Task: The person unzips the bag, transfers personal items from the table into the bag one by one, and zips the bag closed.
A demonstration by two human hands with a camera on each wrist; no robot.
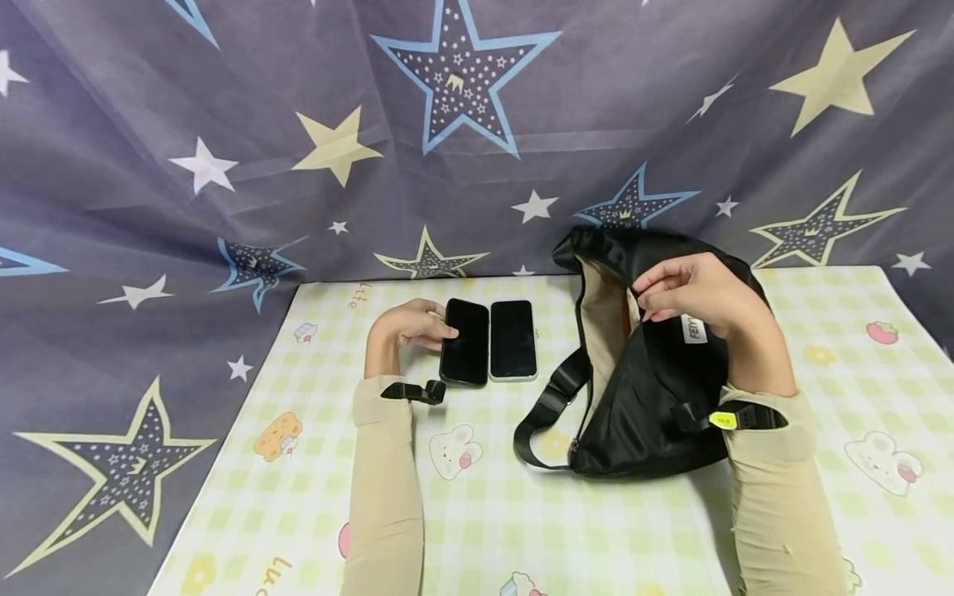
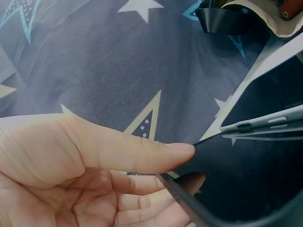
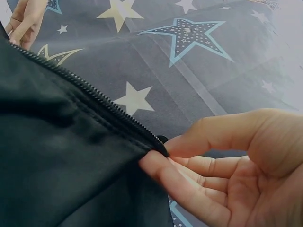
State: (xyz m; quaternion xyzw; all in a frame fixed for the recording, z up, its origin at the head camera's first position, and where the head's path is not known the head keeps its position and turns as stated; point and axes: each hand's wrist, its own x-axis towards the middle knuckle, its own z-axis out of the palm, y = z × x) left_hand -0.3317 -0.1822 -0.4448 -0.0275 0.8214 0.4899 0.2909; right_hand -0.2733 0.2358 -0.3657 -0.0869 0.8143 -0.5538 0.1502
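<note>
My left hand (image 1: 419,324) pinches the left edge of a black-screened smartphone (image 1: 465,352), thumb over the screen and fingers beneath, as the left wrist view shows. Right beside it lies a second smartphone (image 1: 513,335) with a pale edge, screen up. On the right, my right hand (image 1: 693,291) pinches the zippered rim of a black bag (image 1: 663,414) between thumb and index finger. The bag's mouth gapes, showing a beige lining (image 1: 599,310). Something reddish-brown (image 2: 291,8) shows inside the opening in the left wrist view.
The bag's black strap (image 1: 547,414) loops onto the table left of the bag. A checked, cartoon-printed cloth covers the table (image 1: 298,497). Behind it hangs a dark curtain (image 1: 283,66) with stars, close to the table's back edge.
</note>
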